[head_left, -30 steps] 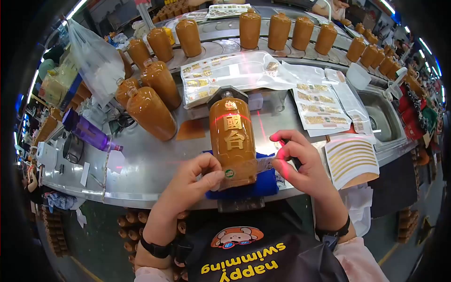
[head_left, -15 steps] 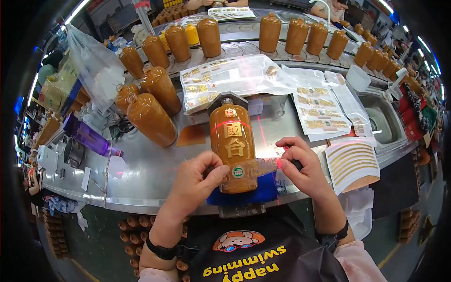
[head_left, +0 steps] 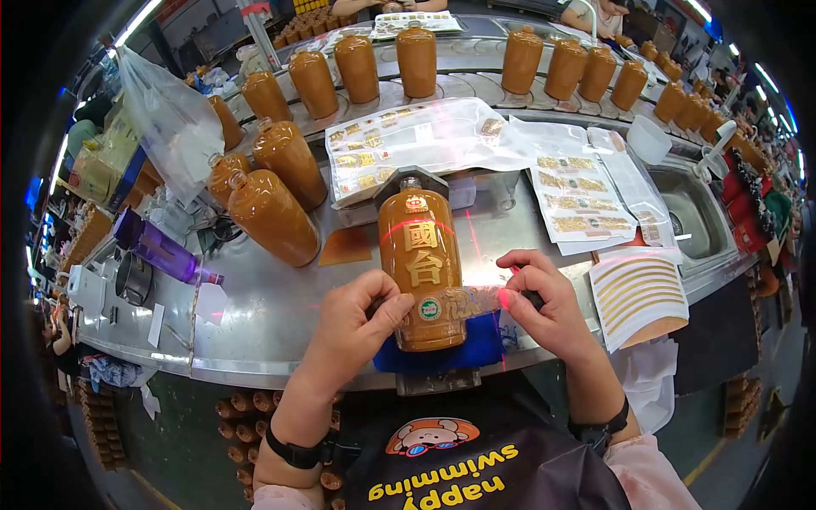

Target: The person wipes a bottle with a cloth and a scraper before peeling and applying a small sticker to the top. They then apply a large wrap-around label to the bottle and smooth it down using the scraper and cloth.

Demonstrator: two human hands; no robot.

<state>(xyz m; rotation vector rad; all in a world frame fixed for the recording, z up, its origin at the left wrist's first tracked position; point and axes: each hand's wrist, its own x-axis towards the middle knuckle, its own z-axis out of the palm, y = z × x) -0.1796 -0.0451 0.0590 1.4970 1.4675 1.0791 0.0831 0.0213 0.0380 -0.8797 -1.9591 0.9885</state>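
Note:
A brown glazed bottle [head_left: 422,246] with gold characters lies tilted back in a holder, its neck away from me, with red laser lines across it. Across its lower part stretches a clear decal strip [head_left: 472,303] with a gold pattern and a round green emblem. My left hand [head_left: 361,319] pinches the strip's left end at the bottle's side. The thumb and index finger of my right hand [head_left: 544,306] are closed on the right end, held out from the bottle. Under the bottle's base lies a blue cloth [head_left: 486,342].
Several brown bottles [head_left: 274,218] stand at left, and more ride the curved conveyor [head_left: 463,90] behind. Decal sheets [head_left: 582,200] and a sheet of gold strips [head_left: 639,293] lie at right, near a sink [head_left: 693,217]. A purple bottle [head_left: 157,246] lies at far left. Other people sit beyond the conveyor.
The bottles on the conveyor have shifted to the right. Both my hands keep nearly the same place, still holding the strip against the bottle.

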